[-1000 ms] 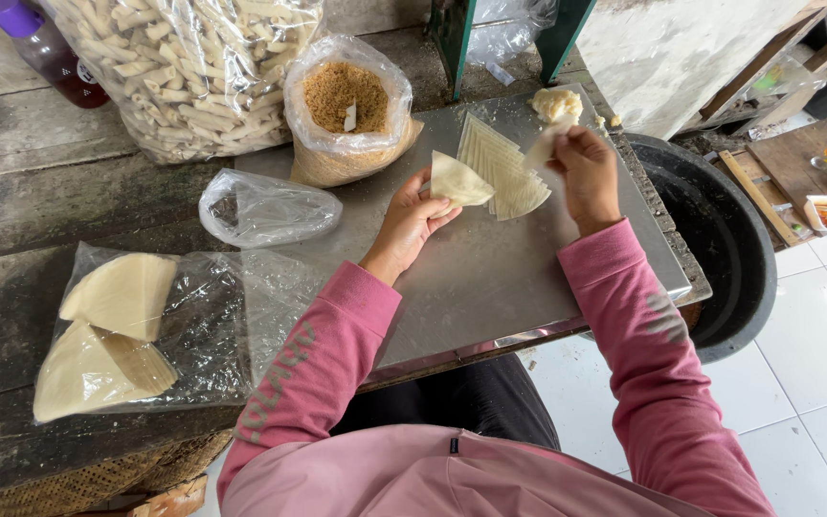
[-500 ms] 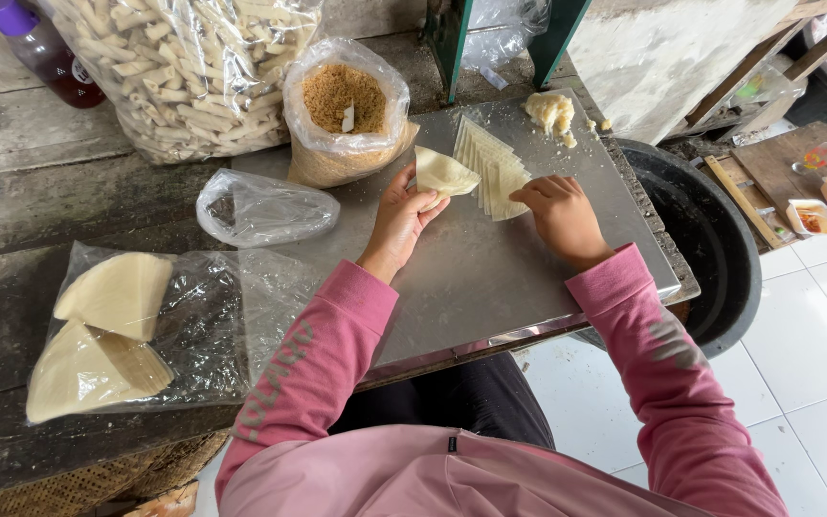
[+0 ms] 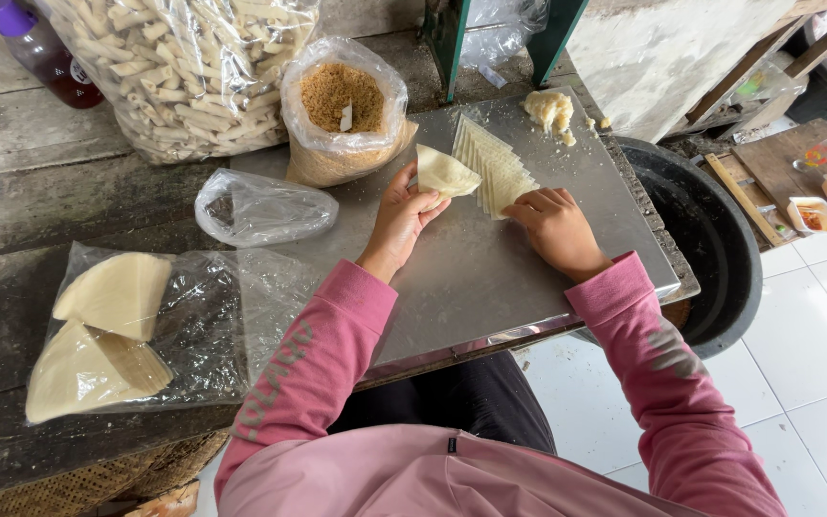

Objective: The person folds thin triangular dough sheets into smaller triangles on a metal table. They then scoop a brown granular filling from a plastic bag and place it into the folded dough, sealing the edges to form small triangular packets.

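Fingers of our left hand (image 3: 396,222) are pinching a folded wrapper (image 3: 445,173), while our right hand (image 3: 557,228), down from the filling (image 3: 549,108), is resting loosely curled on the wrapper stack (image 3: 496,168) near the metal counter's (image 3: 490,278) far edge.

- Left hand (image 3: 396,222) pinches a pale triangular dough wrapper (image 3: 445,173), lifted just off the grey metal work sheet (image 3: 490,278).
- Right hand (image 3: 557,228) rests, fingers down, on the fanned stack of pale triangular wrappers (image 3: 493,165).
- Clear plastic bag of brown crumbly filling (image 3: 342,105) stands just left of the stack.
- Small pale lump of filling (image 3: 549,109) lies at the sheet's far edge.
- Clear bag holding spare pale wrapper stacks (image 3: 112,330) lies on the weathered wooden table (image 3: 40,206), well left.
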